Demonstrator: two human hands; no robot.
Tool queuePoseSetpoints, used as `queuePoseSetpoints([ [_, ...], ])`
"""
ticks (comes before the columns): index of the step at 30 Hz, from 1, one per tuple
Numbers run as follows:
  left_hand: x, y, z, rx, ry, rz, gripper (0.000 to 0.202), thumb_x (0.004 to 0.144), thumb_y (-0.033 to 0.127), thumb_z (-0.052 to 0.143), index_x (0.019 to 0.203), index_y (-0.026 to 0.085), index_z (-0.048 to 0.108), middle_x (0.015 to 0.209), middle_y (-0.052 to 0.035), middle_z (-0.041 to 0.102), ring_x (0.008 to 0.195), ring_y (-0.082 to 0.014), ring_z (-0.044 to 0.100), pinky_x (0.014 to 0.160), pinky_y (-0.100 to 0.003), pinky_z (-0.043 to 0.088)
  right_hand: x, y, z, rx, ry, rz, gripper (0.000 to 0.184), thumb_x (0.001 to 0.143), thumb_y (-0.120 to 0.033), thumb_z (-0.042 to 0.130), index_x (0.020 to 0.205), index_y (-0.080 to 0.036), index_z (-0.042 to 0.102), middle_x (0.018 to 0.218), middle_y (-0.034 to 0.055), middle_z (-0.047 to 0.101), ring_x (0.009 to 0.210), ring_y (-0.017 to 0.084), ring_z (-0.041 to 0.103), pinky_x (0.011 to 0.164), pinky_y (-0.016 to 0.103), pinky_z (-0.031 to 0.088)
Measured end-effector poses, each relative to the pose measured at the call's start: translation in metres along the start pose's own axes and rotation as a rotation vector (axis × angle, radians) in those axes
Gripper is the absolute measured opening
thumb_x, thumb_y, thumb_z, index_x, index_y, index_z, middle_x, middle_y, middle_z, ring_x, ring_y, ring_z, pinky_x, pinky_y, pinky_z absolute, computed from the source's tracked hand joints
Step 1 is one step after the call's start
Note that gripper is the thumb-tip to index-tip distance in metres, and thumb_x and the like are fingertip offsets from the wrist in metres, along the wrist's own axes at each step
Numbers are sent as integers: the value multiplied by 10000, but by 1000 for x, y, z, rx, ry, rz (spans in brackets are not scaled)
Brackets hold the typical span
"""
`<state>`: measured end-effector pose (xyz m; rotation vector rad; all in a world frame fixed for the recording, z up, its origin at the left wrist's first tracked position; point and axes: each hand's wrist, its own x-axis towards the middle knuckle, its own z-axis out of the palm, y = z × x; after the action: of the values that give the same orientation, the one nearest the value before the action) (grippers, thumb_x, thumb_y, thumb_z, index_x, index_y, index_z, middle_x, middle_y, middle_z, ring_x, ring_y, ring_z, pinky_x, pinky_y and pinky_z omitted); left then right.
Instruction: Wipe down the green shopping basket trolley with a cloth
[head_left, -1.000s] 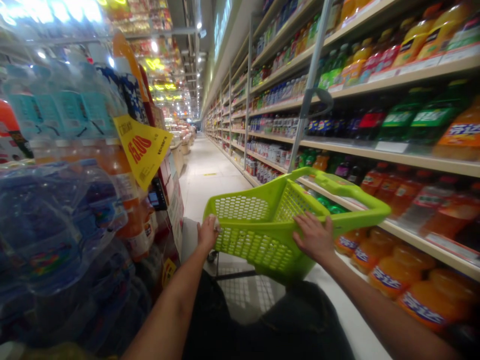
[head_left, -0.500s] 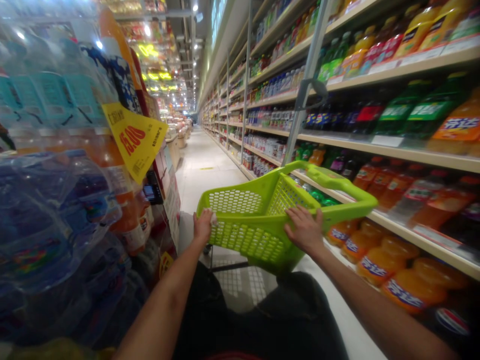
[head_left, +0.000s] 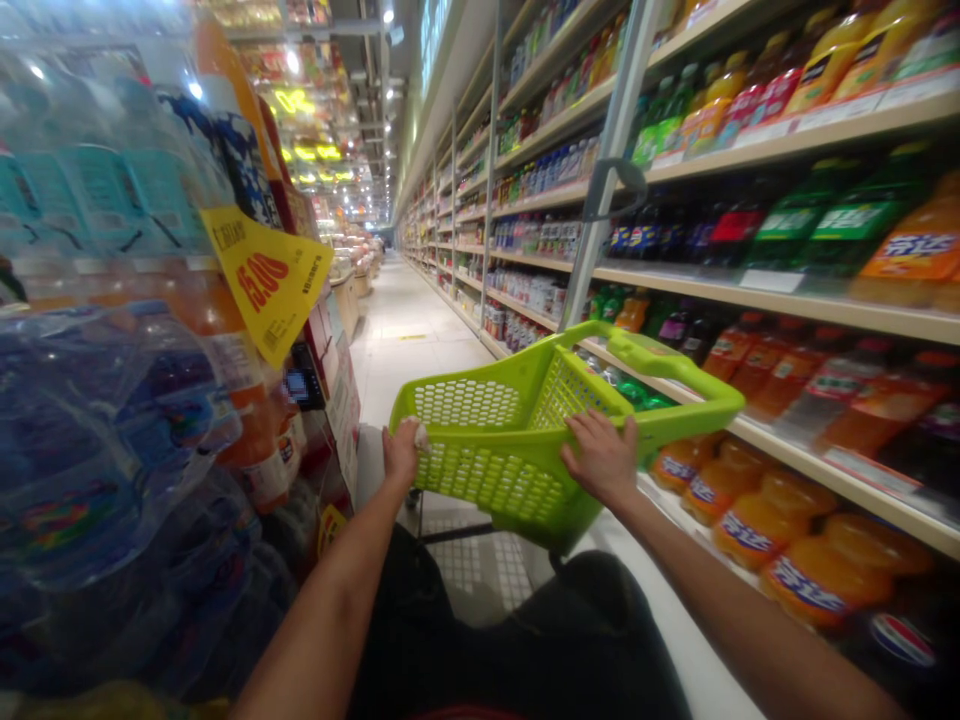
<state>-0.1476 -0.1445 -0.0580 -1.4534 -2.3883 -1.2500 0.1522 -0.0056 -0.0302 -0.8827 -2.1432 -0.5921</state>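
A lime-green plastic shopping cart [head_left: 480, 470] stands sideways in front of me, its mesh basket showing nothing inside. At the basket's left corner my left hand [head_left: 401, 455] is closed around the rim. A small white crumpled wad [head_left: 421, 435], like tissue or cloth, shows by its fingers. Farther right, my right hand [head_left: 600, 458] grips the near rim close to the handle end, its fingers over the edge. The cart's handle [head_left: 675, 370] points right toward the shelves, with neither hand on it.
Shelves [head_left: 787, 285] of soft drink bottles line the right side, close to the handle. Orange soda bottles [head_left: 750, 520] sit at floor level. Stacked bottle packs [head_left: 97, 430] and a yellow price sign [head_left: 270, 285] crowd the left. A pale floor aisle [head_left: 420, 320] runs ahead.
The cart and both hands have shifted very slightly left in view. Both hands keep their hold on the rim.
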Motion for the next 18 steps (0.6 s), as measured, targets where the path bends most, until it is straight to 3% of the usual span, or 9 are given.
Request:
queuePoseSetpoints([
  [5, -7, 44, 28, 141, -131, 272, 493, 766, 7, 398, 1179, 229, 552, 1308, -38, 527, 1250, -171, 426, 1120, -493, 52, 0, -2, -1, 6, -20, 1, 379, 784, -280, 453, 1109, -137, 585, 1130, 123, 627, 1121, 288, 467, 1022, 558, 137],
  [7, -9, 51, 31, 190, -154, 321, 494, 788, 20, 390, 1205, 245, 531, 1326, -27, 508, 1250, -162, 425, 1121, -497, 22, 0, 0, -3, 5, -36, -10, 382, 787, -268, 447, 1121, -139, 581, 1143, 121, 622, 1126, 285, 464, 1023, 557, 140],
  [14, -3, 16, 6, 297, -51, 126, 483, 820, 54, 368, 1240, 251, 502, 1330, -18, 502, 1244, -179, 433, 1112, -527, 42, 0, -1, -5, 10, -44, -16, 414, 791, -243, 432, 1176, -162, 562, 1158, 108, 615, 1145, 287, 446, 1030, 554, 137],
  [18, -3, 22, 13, 287, -33, 105, 505, 806, 33, 355, 1240, 248, 498, 1327, -19, 505, 1249, -178, 429, 1103, -549, 56, 1, -8, -3, 14, -24, -9, 395, 785, -247, 443, 1141, -147, 583, 1139, 112, 625, 1143, 286, 453, 1032, 548, 135],
])
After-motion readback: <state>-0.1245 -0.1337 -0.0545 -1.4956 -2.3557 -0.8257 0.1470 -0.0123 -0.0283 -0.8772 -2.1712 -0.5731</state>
